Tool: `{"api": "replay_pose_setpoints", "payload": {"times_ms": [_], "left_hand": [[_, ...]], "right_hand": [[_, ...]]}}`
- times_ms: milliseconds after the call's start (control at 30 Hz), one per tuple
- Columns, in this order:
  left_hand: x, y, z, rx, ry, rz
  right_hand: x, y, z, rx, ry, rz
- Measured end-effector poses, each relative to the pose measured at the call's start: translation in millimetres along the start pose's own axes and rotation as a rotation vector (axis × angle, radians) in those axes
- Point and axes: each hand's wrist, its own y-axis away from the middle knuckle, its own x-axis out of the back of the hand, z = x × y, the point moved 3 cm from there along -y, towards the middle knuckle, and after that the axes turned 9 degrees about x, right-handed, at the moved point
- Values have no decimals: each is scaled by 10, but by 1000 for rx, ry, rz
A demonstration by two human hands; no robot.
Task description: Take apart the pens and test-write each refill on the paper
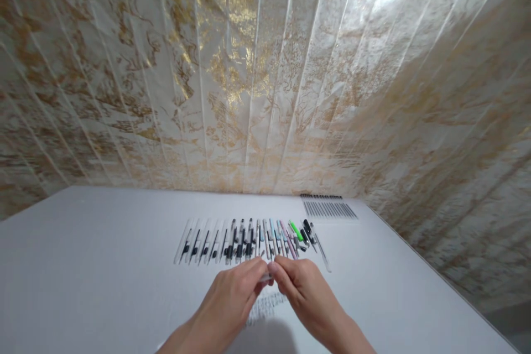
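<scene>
My left hand [232, 290] and my right hand [307, 290] meet at the front middle of the white table, fingers closed and fingertips almost touching. Between them a short stretch of a translucent pen [266, 276] shows; the rest is hidden by the fingers. Just beyond lies a long row of taken-apart pens: clear barrels [182, 240] with dark refills and small black parts at the left, black-gripped pens [240, 240] in the middle, and pale blue and pink barrels [286, 238] further right. A bright green pen part [296, 230] lies close to some black caps [307, 227].
At the table's [103, 265] back right lies a neat row of thin grey refills [329, 209] with dark pieces behind. Dark scribbled marks [265, 308] show beneath my hands. A gold-patterned, shiny covering [249, 94] rises along the back and right edges.
</scene>
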Motion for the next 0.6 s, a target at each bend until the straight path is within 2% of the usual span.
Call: {"api": "replay_pose_setpoints", "payload": {"times_ms": [100, 267, 600], "left_hand": [[-9, 2, -12, -7, -5, 0], [0, 0, 20, 20, -39, -9], [-64, 27, 61, 7, -124, -7]], "right_hand": [[-35, -14, 32, -64, -53, 11], [18, 26, 8, 9, -4, 31], [-48, 92, 18, -20, -18, 35]]}}
